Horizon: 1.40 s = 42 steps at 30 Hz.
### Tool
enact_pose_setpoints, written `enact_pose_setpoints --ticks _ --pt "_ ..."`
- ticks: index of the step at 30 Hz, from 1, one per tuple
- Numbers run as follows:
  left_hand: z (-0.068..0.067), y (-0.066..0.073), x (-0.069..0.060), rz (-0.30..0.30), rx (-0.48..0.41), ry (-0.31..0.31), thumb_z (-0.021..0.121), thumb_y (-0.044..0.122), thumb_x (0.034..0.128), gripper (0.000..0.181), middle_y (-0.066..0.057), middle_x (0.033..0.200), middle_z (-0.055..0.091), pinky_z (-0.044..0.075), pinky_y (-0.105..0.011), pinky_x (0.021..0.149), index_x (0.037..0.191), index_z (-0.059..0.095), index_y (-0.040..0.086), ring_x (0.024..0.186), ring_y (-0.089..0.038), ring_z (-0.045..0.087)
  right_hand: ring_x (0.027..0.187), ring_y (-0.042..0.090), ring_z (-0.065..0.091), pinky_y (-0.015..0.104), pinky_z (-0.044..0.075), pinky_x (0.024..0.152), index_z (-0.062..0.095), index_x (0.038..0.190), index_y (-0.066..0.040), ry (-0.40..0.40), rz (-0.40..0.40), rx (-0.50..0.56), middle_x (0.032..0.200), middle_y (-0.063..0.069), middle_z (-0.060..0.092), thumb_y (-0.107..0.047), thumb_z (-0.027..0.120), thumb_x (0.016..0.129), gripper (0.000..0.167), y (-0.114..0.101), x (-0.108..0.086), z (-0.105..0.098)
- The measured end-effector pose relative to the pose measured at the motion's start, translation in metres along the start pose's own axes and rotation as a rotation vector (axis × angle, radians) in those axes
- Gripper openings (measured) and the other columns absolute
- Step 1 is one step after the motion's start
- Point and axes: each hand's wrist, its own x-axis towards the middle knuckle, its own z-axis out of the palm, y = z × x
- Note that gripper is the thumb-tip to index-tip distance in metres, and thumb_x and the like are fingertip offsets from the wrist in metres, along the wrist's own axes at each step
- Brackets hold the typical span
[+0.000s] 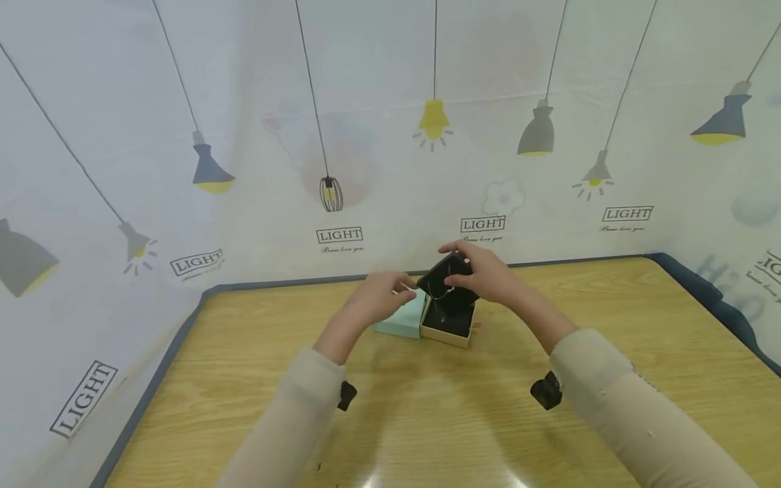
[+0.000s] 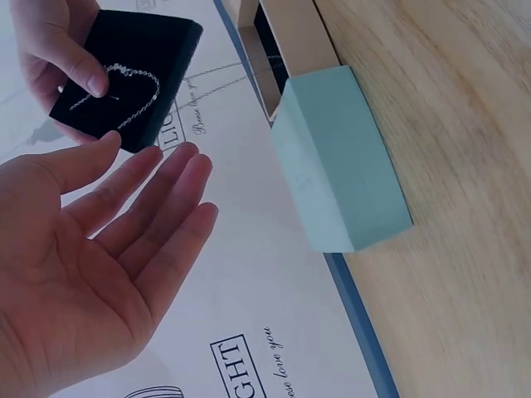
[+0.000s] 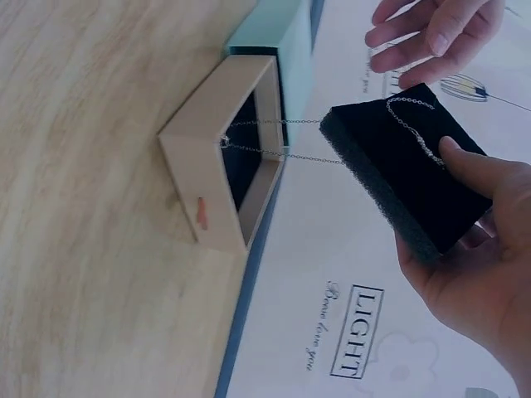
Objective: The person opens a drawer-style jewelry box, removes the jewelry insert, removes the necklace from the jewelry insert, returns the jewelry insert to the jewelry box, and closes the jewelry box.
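My right hand (image 1: pixel 488 274) grips a black foam pad (image 3: pixel 406 166) between thumb and fingers, above a beige box (image 1: pixel 448 333). A silver bracelet chain (image 3: pixel 406 124) lies across the pad's face, under the thumb. From the pad a thin necklace chain (image 3: pixel 290 155) runs down to the box, where a small pendant (image 3: pixel 225 142) hangs at the rim. My left hand (image 2: pixel 99 257) has its fingers extended, palm up in the left wrist view, with the fingertips close to the pad's corner; whether they touch it, I cannot tell.
A mint-green box part (image 2: pixel 332 157) stands against the left side of the beige box on the wooden table (image 1: pixel 256 379). Behind them rises a white cloth (image 1: pixel 390 169) printed with lamps, with a dark blue edge along the table.
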Motion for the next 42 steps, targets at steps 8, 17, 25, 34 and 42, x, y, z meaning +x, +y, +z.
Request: enact_pose_setpoints --ticks 8,17,25,34,42 --pt "-0.002 0.005 -0.007 0.079 -0.228 -0.027 0.049 0.022 0.1055 0.031 -0.009 0.120 0.072 0.057 -0.042 0.095 0.128 0.064 0.007 0.108 -0.024 0.070 0.125 0.042 0.055 0.056 0.052 0.098 0.048 0.144 -0.011 0.046 0.001 -0.003 0.135 0.020 0.059 -0.016 0.069 0.094 0.054 -0.013 -0.003 -0.014" --pt "-0.003 0.005 -0.013 0.106 -0.420 -0.025 0.047 0.017 0.1058 0.032 -0.016 0.124 0.069 0.058 -0.040 0.097 0.131 0.061 0.003 0.111 -0.029 0.070 0.114 0.038 0.065 0.047 0.059 0.084 0.049 0.142 -0.012 0.089 -0.001 0.039 0.122 0.020 0.065 -0.015 0.070 0.094 0.052 -0.025 -0.007 -0.023" --pt "-0.006 0.001 -0.024 0.161 -0.447 -0.002 0.056 0.020 0.1022 0.037 -0.015 0.134 0.064 0.058 -0.039 0.097 0.135 0.058 0.003 0.115 -0.027 0.067 0.111 0.039 0.067 0.043 0.062 0.082 0.048 0.143 -0.010 0.082 -0.033 0.132 0.122 0.020 0.062 -0.016 0.068 0.095 0.052 -0.040 -0.014 -0.025" --pt "0.000 0.003 -0.033 0.156 -0.460 0.100 0.068 0.018 0.0950 0.032 -0.011 0.124 0.070 0.057 -0.040 0.098 0.125 0.065 0.007 0.116 -0.027 0.068 0.111 0.041 0.068 0.042 0.062 0.082 0.048 0.142 -0.007 0.072 -0.073 0.240 0.124 0.021 0.059 -0.012 0.069 0.094 0.052 -0.053 -0.020 -0.017" --pt "0.000 -0.001 -0.035 0.192 -0.559 0.129 0.066 0.010 0.0951 0.027 -0.019 0.114 0.072 0.061 -0.033 0.085 0.120 0.065 0.000 0.100 -0.024 0.072 0.105 0.038 0.070 0.032 0.062 0.079 0.048 0.140 -0.005 0.081 -0.114 0.339 0.122 0.022 0.059 -0.006 0.068 0.093 0.051 -0.052 -0.023 -0.009"
